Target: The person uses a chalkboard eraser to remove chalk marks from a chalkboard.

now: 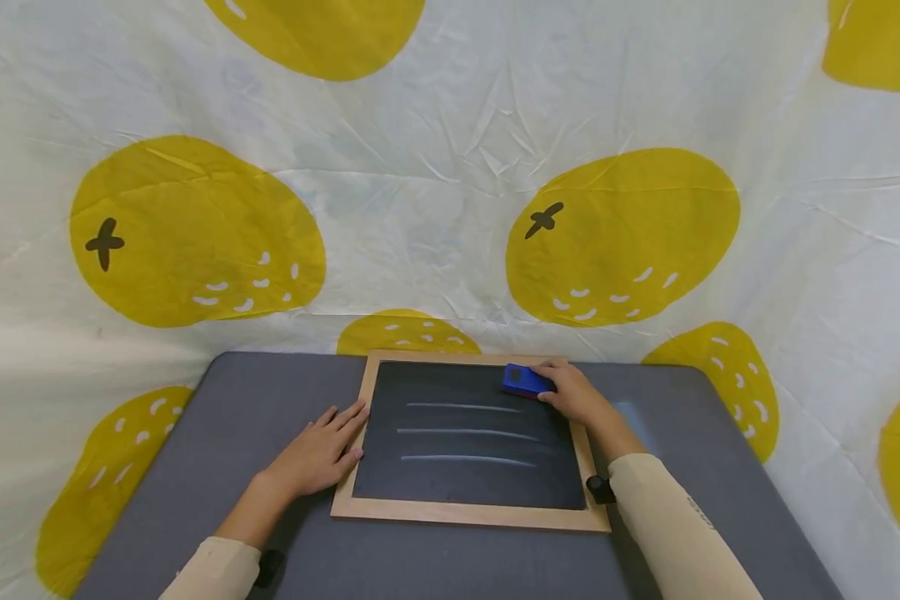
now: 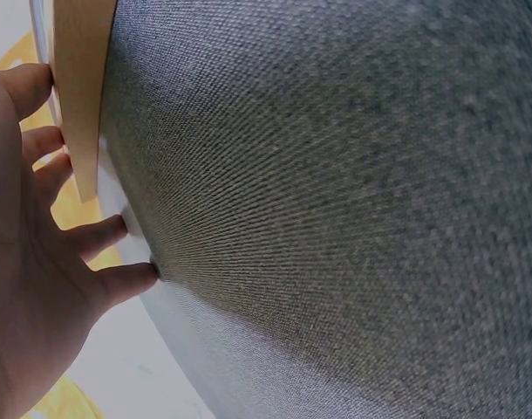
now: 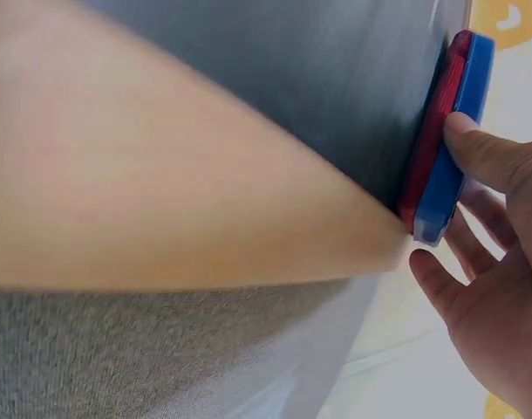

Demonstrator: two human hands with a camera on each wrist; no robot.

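Observation:
A small chalkboard [image 1: 465, 483] in a light wooden frame [image 1: 480, 514] lies on the grey table, with three pale chalk lines [image 1: 468, 432] across it. Near its upper right corner my right hand [image 1: 572, 392] grips a blue board eraser [image 1: 521, 379]. In the right wrist view the thumb presses the side of the eraser [image 3: 449, 175], whose red felt face is against the dark board. My left hand [image 1: 318, 454] rests at the frame's left side, fingers spread. In the left wrist view that hand [image 2: 39, 262] has some fingertips at the frame's edge [image 2: 81, 96] and others on the table.
The grey table [image 1: 270, 400] extends around the board on all sides. A pale blue smudge [image 1: 633, 421] marks the table right of the frame. Behind hangs a white cloth [image 1: 420, 233] printed with yellow fruit shapes. Dark wrist straps [image 1: 602, 489] show at the sleeves.

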